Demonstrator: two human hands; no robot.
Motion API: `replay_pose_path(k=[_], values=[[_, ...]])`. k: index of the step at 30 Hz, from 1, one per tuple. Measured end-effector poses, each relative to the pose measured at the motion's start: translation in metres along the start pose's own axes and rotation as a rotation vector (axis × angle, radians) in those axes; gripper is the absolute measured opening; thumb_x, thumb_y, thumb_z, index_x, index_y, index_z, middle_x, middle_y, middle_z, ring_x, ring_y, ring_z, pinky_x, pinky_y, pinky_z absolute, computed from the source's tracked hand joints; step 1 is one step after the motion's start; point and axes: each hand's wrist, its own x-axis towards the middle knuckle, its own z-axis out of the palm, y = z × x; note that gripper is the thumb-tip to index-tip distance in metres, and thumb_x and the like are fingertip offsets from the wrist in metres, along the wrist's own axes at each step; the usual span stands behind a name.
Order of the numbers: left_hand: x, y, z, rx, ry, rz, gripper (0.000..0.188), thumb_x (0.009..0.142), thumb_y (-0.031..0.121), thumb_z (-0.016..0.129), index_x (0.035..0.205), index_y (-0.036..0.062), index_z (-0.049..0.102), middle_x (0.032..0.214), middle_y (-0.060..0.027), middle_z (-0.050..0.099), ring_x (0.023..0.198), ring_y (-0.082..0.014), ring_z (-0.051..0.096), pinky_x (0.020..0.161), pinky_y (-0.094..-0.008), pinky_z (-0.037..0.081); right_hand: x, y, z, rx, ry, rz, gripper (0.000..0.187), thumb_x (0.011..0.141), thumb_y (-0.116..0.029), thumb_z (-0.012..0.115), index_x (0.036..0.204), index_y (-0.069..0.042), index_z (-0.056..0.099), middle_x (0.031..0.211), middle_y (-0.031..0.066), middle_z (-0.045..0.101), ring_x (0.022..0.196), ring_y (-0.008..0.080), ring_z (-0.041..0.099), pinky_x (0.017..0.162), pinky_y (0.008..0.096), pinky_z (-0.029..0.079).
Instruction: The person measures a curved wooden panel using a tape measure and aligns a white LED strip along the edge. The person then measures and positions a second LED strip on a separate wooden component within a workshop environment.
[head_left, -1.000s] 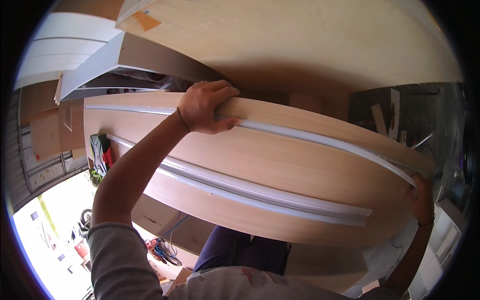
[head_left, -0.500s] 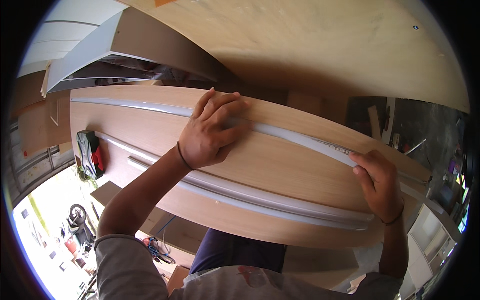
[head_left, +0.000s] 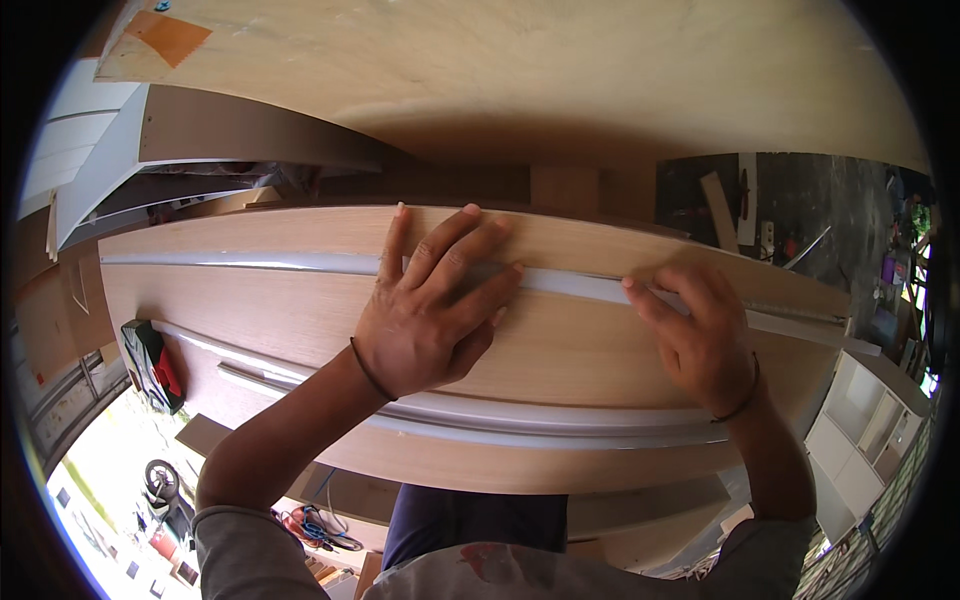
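A long, thin pale strip [head_left: 572, 285] runs along the upper part of a wood-grain board [head_left: 590, 350]. My left hand [head_left: 425, 320] lies across the strip with its fingers spread, the tips on the board near its far edge. Farther right, my right hand [head_left: 700, 330] pinches the strip's near edge between thumb and forefinger. Beyond that hand, the strip's free end [head_left: 815, 333] stretches past the board's right side, lying askew. Nearer to me, long light metal profiles [head_left: 540, 425] lie on the board, roughly parallel to the strip.
A green, black and red tool case [head_left: 152, 365] rests at the board's left end. A large pale panel [head_left: 600, 80] looms over the far side. Grey cabinet parts [head_left: 250, 125] stand at the back left, and a white cabinet [head_left: 860, 430] at the right. Coiled cables [head_left: 315, 525] lie below.
My right hand has slid left along the strip, closer to my left hand. More of the strip's loose end shows at the right. The view has also shifted.
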Motion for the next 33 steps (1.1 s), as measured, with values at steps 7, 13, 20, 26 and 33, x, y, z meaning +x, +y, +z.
replay_pose_path(k=[7,13,20,26,33], values=[[0.000,-0.003,0.002,0.022,-0.043,0.046,0.037,0.082,0.015,0.069,0.119,0.0141,0.069,0.150,-0.0112,0.049,0.146,-0.0352,0.037,0.121,-0.0628,0.009,0.003,-0.002,0.006,-0.084,0.036,-0.037,0.044,0.075,0.004,0.066,0.116,-0.009,0.072,0.102,0.0075,0.060,0.092,0.0284,0.058,0.081,0.0419,0.050],[0.005,-0.004,0.002,0.037,-0.042,0.071,0.036,0.080,0.015,0.074,0.116,0.0135,0.070,0.150,-0.0099,0.050,0.145,-0.0348,0.037,0.120,-0.0628,0.011,-0.001,-0.002,0.010,-0.123,0.065,-0.030,0.041,0.075,0.003,0.067,0.114,-0.009,0.072,0.102,0.0067,0.060,0.092,0.0274,0.058,0.080,0.0403,0.050],[0.048,-0.004,-0.015,-0.247,-0.132,-0.207,0.046,0.081,0.023,0.080,0.120,0.0082,0.063,0.134,-0.0102,0.060,0.122,-0.0295,0.057,0.106,-0.0490,0.036,0.012,-0.005,0.003,0.122,0.099,0.129,0.023,0.079,0.001,0.071,0.101,-0.005,0.073,0.093,0.0083,0.063,0.087,0.0282,0.059,0.077,0.0394,0.049],[0.055,-0.014,-0.018,-0.114,-0.252,-0.172,0.056,0.081,0.033,0.082,0.125,0.0053,0.061,0.125,-0.0119,0.065,0.118,-0.0280,0.060,0.097,-0.0418,0.043,0.021,-0.011,0.008,0.179,0.143,0.192,0.012,0.079,-0.006,0.076,0.089,-0.006,0.069,0.086,0.0064,0.064,0.083,0.0280,0.059,0.075,0.0412,0.047],[0.074,-0.013,-0.023,-0.072,-0.504,-0.245,0.056,0.080,0.039,0.080,0.120,0.0042,0.061,0.112,-0.0122,0.069,0.108,-0.0331,0.064,0.091,-0.0451,0.047,0.025,-0.016,0.014,0.163,0.167,0.315,0.021,0.075,-0.015,0.081,0.077,-0.007,0.061,0.079,0.0073,0.059,0.076,0.0306,0.055,0.069,0.0439,0.044]])
